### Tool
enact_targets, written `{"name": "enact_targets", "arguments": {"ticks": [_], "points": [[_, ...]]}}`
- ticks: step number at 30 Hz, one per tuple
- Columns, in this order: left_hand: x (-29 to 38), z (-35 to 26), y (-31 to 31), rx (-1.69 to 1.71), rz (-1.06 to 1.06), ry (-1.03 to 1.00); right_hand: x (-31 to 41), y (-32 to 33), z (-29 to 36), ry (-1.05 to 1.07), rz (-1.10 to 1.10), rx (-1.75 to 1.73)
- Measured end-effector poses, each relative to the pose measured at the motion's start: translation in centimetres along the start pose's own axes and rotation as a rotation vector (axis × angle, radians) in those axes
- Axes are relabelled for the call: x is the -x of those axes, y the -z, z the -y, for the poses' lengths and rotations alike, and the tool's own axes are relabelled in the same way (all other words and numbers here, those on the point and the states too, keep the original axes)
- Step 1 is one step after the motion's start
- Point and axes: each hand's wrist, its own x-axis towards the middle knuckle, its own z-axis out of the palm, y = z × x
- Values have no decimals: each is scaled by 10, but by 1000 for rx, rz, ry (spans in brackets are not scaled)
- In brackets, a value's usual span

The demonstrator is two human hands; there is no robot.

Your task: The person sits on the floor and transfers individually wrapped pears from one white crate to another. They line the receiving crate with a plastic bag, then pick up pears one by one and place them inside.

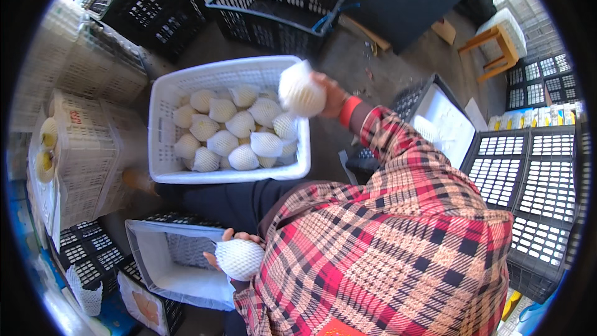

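In my raised right hand [332, 95] is a round fruit in a white foam net [301, 91], slightly blurred, over the right-hand rim of a white plastic crate [228, 176]. Several net-wrapped fruits [240, 123] lie piled inside that crate. Lower down, my left hand [238, 237] holds another fruit in a white foam net [240, 260], its fingers spread partly behind it. This hand is beside a black crate with a pale plastic liner [182, 287]. Padding shows on the liner's inner side.
Black plastic crates [280, 18] stand beyond the white crate. Stacked white crates [84, 149] rise at left, two netted fruits [45, 165] on top. A loose foam net [86, 291] lies at lower left. Black crates [522, 172] and a wooden stool [494, 49] are at right.
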Motion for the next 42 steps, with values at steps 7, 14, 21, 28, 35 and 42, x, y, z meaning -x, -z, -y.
{"name": "enact_targets", "arguments": {"ticks": [7,14,21,28,35,42], "points": [[25,-73,55,239,103,95,76,146,-90,-32,-1272,139],[15,-100,79,48,139,-7,107,70,4,278,-1153,145],[16,-110,73,12,98,19,258,107,91,409,-1648,715],[11,-98,63,-70,-126,-251,316,150,42,-441,-1748,1587],[-21,-89,25,-89,-295,-238,68,-33,40,369,-839,1434],[-54,-46,-7,-362,-162,46,-33,-217,-140,-191,229,932]]}}
